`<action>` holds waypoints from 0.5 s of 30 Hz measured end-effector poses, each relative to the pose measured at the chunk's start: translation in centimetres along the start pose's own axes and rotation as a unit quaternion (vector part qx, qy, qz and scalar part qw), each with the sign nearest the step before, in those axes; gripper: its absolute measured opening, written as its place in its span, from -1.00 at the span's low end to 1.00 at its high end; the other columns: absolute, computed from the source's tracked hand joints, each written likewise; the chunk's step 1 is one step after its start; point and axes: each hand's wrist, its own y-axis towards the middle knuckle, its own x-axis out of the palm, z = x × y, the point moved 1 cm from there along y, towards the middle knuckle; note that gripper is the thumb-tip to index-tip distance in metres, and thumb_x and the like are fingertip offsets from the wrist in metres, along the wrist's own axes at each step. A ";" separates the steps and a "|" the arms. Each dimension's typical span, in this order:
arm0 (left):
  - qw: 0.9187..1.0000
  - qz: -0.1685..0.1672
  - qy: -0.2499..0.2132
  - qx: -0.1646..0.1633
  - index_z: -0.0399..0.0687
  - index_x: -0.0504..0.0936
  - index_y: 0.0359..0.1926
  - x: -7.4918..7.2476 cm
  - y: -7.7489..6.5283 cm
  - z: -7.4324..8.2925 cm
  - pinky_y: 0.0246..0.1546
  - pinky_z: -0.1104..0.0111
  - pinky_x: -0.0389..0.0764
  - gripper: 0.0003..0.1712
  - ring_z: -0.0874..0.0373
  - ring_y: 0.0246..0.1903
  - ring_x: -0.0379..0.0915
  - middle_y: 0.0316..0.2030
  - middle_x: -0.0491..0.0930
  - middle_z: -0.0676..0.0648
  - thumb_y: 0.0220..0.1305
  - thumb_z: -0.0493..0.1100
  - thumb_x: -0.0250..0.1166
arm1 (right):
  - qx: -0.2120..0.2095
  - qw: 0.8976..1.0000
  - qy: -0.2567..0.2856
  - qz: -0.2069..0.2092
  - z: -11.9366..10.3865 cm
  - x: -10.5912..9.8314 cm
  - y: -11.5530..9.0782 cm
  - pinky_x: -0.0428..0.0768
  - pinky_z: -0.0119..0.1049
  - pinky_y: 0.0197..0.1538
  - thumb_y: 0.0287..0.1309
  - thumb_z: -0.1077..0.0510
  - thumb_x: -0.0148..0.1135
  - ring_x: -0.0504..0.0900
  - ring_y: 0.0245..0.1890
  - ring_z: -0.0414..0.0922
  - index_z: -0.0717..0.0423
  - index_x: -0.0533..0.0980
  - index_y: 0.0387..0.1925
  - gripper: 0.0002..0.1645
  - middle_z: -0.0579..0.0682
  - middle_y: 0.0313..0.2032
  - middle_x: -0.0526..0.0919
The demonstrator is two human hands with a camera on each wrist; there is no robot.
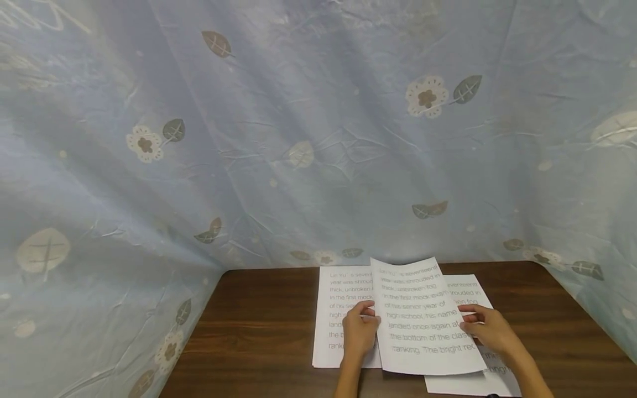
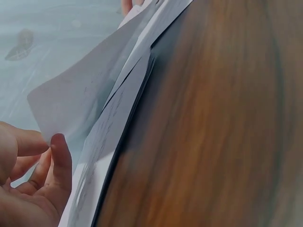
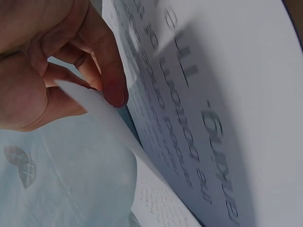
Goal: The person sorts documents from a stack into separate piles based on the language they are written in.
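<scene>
One printed sheet of paper [image 1: 423, 326], slightly bowed, is held up between the two hands over two lots of paper. The left hand [image 1: 360, 331] pinches its left edge; in the left wrist view thumb and fingertip meet at a corner of the raised sheet [image 2: 80, 94]. At the opposite edge the right hand [image 1: 490, 329] holds the sheet between thumb and fingers, as the right wrist view also shows. Beneath the left hand lies a stack of printed paper [image 1: 323, 354]. Another printed paper [image 1: 463, 385] lies under the right hand, partly covered by the held sheet.
The dark wooden table [image 1: 259, 320] extends to the left and right of the papers. A pale blue patterned cloth [image 1: 318, 138] hangs behind and beside the table. A small dark object [image 1: 492, 396] shows at the bottom edge of the head view.
</scene>
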 end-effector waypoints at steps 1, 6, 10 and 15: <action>1.000 -0.001 -0.001 -0.002 -0.21 0.74 0.16 0.3 0.0 0.0 -0.40 0.49 0.62 -0.56 0.31 -0.37 0.63 -0.19 0.73 -0.08 0.23 -0.39 0.42 | 0.001 1.000 -0.004 0.000 0.2 -0.3 -0.1 0.74 -0.26 -0.26 0.39 0.28 0.32 0.67 -0.20 -0.11 0.49 0.39 0.41 -0.34 0.21 -0.02 0.66; 1.000 0.001 -0.003 -0.002 -0.17 0.76 0.12 1.6 -0.4 0.2 -0.41 0.49 0.60 -0.57 0.33 -0.36 0.63 -0.22 0.73 -0.04 0.21 -0.39 0.45 | 0.004 1.000 -0.023 0.000 0.9 -1.5 -0.5 0.72 -0.26 -0.28 0.41 0.27 0.31 0.66 -0.20 -0.11 0.52 0.37 0.41 -0.33 0.25 -0.01 0.67; 1.000 0.002 -0.011 0.002 -0.16 0.77 0.11 2.7 -0.7 0.4 -0.41 0.49 0.60 -0.58 0.34 -0.36 0.64 -0.23 0.73 -0.04 0.20 -0.40 0.45 | 0.007 0.999 -0.034 0.004 1.3 -2.3 -0.7 0.71 -0.26 -0.29 0.40 0.28 0.32 0.65 -0.20 -0.10 0.52 0.38 0.41 -0.34 0.27 -0.01 0.67; 1.000 0.007 -0.025 0.014 -0.17 0.78 0.08 3.7 -1.0 0.7 -0.42 0.48 0.59 -0.58 0.36 -0.38 0.63 -0.25 0.74 -0.05 0.17 -0.43 0.45 | 0.008 0.999 -0.035 0.007 1.9 -3.0 -0.7 0.71 -0.26 -0.29 0.40 0.27 0.32 0.65 -0.21 -0.10 0.53 0.39 0.39 -0.35 0.24 -0.01 0.68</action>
